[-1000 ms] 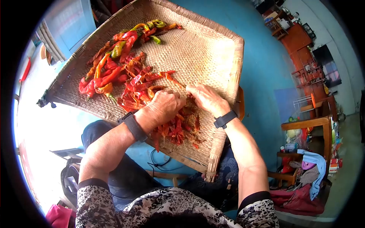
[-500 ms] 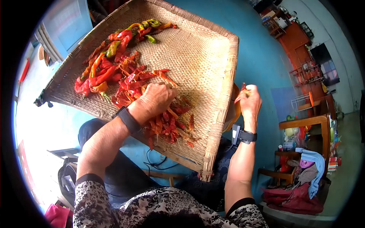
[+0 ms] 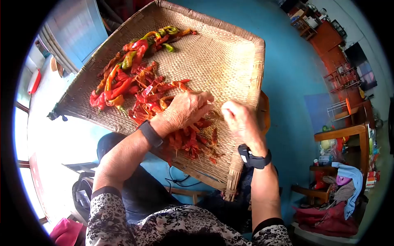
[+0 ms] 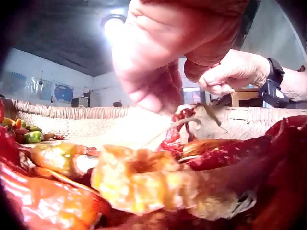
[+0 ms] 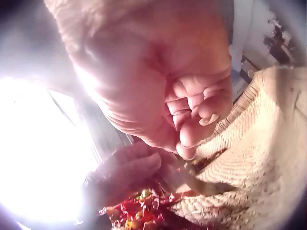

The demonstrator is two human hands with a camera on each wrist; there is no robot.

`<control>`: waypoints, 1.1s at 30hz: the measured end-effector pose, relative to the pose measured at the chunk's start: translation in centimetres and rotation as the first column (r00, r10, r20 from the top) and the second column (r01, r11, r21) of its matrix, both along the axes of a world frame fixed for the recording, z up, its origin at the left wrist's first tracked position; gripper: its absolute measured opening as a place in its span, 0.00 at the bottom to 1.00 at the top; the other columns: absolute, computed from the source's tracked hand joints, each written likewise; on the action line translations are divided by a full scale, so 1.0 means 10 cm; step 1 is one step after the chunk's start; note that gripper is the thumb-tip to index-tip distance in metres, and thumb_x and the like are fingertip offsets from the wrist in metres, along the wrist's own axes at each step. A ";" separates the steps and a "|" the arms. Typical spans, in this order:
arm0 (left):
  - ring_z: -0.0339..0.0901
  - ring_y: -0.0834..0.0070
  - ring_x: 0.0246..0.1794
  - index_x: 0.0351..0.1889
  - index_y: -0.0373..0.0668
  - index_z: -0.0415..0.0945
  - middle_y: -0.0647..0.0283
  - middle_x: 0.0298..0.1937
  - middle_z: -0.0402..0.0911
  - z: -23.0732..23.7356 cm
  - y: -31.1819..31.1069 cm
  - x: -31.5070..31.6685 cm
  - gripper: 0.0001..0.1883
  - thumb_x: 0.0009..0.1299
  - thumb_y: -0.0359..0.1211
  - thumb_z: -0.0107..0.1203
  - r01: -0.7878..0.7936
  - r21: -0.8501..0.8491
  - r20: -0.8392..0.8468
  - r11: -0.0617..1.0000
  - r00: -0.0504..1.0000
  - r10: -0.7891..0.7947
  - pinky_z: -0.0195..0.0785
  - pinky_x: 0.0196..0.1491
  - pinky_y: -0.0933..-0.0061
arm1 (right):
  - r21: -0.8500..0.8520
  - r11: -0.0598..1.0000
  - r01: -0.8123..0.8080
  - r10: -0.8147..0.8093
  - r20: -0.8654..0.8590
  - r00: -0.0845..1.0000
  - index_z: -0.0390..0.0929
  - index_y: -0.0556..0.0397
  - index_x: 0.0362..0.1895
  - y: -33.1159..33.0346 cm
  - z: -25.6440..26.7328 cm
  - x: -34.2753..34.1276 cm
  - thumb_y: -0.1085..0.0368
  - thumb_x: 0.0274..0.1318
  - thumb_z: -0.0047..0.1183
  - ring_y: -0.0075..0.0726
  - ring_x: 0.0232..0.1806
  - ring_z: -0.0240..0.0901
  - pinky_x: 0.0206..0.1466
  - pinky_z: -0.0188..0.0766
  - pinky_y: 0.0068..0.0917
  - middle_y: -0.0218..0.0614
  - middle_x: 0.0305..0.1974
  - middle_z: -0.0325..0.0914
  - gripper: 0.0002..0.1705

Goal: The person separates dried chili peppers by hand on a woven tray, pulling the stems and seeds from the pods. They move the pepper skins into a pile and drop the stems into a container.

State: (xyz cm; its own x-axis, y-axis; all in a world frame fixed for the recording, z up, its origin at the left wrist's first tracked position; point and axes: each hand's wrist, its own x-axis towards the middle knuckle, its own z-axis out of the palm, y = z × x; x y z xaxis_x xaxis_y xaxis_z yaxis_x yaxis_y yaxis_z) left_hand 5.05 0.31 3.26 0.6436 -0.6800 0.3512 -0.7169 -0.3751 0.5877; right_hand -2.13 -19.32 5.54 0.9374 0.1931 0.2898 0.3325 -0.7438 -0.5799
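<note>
In the head view my left hand [image 3: 188, 108] is over a pile of dried red chili peppers [image 3: 150, 96] on a woven tray [image 3: 217, 53]. Its fingers pinch a dried chili pepper [image 4: 180, 129]; a brownish stem [image 4: 211, 117] sticks out from it in the left wrist view. Just right of it, above the tray's right part, is my right hand [image 3: 242, 121]. Its fingers are curled toward the palm in the right wrist view, and nothing shows between them. Loose seeds and pepper bits [image 3: 215, 135] lie on the weave below both hands.
Fresher red, orange and green peppers [image 3: 123, 78] lie along the tray's left side. An orange container [image 3: 264, 112] shows partly behind the tray's right edge. The tray is above the person's legs. A wooden chair [image 3: 344, 135] with cloths stands at right.
My right hand went out past the tray's right edge with red pepper pieces, then came back over the tray beside the left hand without them in sight. The left hand stayed over the pile.
</note>
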 end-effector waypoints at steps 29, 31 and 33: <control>0.81 0.61 0.33 0.44 0.40 0.73 0.56 0.36 0.80 -0.01 0.00 -0.02 0.10 0.66 0.28 0.59 0.081 -0.201 0.059 0.976 0.996 -0.070 0.73 0.36 0.65 | 0.762 0.624 0.176 0.197 -0.371 0.908 0.70 0.58 0.54 0.16 -0.21 0.16 0.58 0.59 0.59 0.23 0.31 0.75 0.28 0.72 0.18 0.34 0.35 0.77 0.25; 0.81 0.59 0.35 0.45 0.40 0.73 0.55 0.36 0.80 0.02 -0.05 -0.07 0.11 0.66 0.27 0.58 0.092 -0.251 -0.028 0.964 0.994 -0.102 0.74 0.37 0.63 | 0.772 0.620 0.139 0.242 -0.357 0.902 0.73 0.56 0.48 0.11 -0.16 0.15 0.65 0.57 0.60 0.22 0.30 0.74 0.28 0.73 0.18 0.32 0.33 0.76 0.16; 0.81 0.60 0.38 0.50 0.40 0.70 0.54 0.37 0.80 0.00 -0.08 -0.07 0.16 0.65 0.25 0.59 0.117 -0.348 -0.144 0.930 0.974 -0.176 0.74 0.39 0.63 | 0.700 0.708 0.094 0.114 -0.245 0.963 0.74 0.55 0.45 0.08 -0.13 0.13 0.67 0.58 0.59 0.21 0.30 0.74 0.28 0.73 0.18 0.32 0.32 0.77 0.12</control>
